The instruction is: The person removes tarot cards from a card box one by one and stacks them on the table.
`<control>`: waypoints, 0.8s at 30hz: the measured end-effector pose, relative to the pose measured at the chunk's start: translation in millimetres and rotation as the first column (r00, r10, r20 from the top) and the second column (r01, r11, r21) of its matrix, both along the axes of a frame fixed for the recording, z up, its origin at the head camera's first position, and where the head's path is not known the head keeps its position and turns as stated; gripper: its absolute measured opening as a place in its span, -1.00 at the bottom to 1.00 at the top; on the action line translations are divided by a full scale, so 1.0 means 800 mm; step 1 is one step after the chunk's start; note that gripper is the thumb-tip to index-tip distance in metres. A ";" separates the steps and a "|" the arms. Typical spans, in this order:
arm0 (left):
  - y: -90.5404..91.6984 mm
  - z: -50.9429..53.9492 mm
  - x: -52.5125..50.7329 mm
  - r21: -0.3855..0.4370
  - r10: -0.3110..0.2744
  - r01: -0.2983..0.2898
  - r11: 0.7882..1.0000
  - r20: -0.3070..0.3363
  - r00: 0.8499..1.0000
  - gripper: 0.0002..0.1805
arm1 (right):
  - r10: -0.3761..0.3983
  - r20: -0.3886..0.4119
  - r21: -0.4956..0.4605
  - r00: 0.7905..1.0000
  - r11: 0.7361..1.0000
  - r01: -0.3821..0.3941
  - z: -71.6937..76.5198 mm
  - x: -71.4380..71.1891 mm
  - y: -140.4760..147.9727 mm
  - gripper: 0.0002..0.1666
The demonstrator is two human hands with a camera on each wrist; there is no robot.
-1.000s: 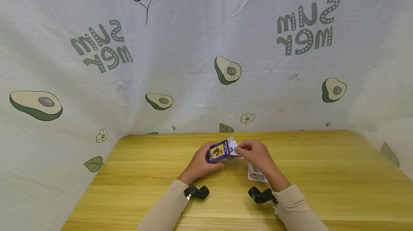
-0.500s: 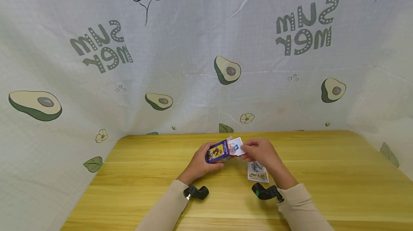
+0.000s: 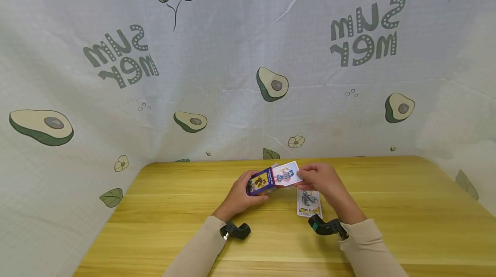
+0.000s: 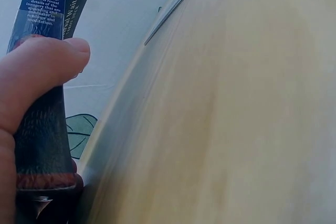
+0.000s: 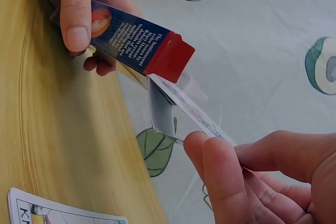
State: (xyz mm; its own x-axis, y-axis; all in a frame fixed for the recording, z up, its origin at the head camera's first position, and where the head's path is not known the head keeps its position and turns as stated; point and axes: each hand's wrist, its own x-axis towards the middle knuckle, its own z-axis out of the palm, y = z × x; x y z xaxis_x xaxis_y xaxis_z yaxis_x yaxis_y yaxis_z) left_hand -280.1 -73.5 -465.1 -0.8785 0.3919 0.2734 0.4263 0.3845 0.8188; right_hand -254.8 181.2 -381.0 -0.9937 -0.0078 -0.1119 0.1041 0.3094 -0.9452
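A blue tarot card box (image 3: 259, 182) with a picture on its front is gripped by my left hand (image 3: 239, 197), its thumb along the narrow side. The box's opened end faces right, and a red side flap (image 5: 170, 59) stands out in the right wrist view. Between thumb and fingers my right hand (image 3: 323, 182) pinches the outer edge of a tarot card (image 3: 286, 174), which sticks most of the way out of the box. Whether more than one card is pinched, I cannot tell. Another tarot card (image 3: 309, 204) lies face up on the table below the right hand.
The wooden table (image 3: 174, 225) runs back to a white curtain (image 3: 228, 75) printed with avocados and letters. A black wrist camera (image 3: 327, 226) on the right arm sits close to the near end of the lying card.
My right hand has moved right and slightly up, drawing the tarot card farther out of the box. More of the card on the table now shows. The left hand stays nearly still.
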 end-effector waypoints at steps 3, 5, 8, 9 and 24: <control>-0.001 -0.002 -0.001 -0.003 -0.001 0.001 1.000 0.001 1.000 -0.23 | 0.002 -0.003 -0.015 1.000 1.000 -0.002 0.001 0.000 0.003 -0.56; -0.001 -0.002 -0.001 0.000 -0.002 0.002 1.000 -0.004 1.000 -0.23 | 0.000 -0.003 -0.024 1.000 1.000 0.000 0.002 0.001 0.006 -0.56; -0.001 -0.002 -0.001 -0.005 0.000 0.000 1.000 -0.001 1.000 -0.23 | -0.006 -0.003 -0.038 1.000 0.999 0.006 0.003 0.002 0.010 -0.56; -0.001 -0.002 -0.001 -0.005 -0.001 0.001 1.000 -0.002 1.000 -0.23 | -0.006 -0.005 -0.041 1.000 0.999 0.005 0.003 0.002 0.012 -0.56; 0.002 0.002 0.002 -0.003 0.014 -0.014 1.000 0.012 1.000 -0.24 | -0.016 -0.035 0.003 0.999 1.000 0.016 0.008 0.008 0.038 -0.48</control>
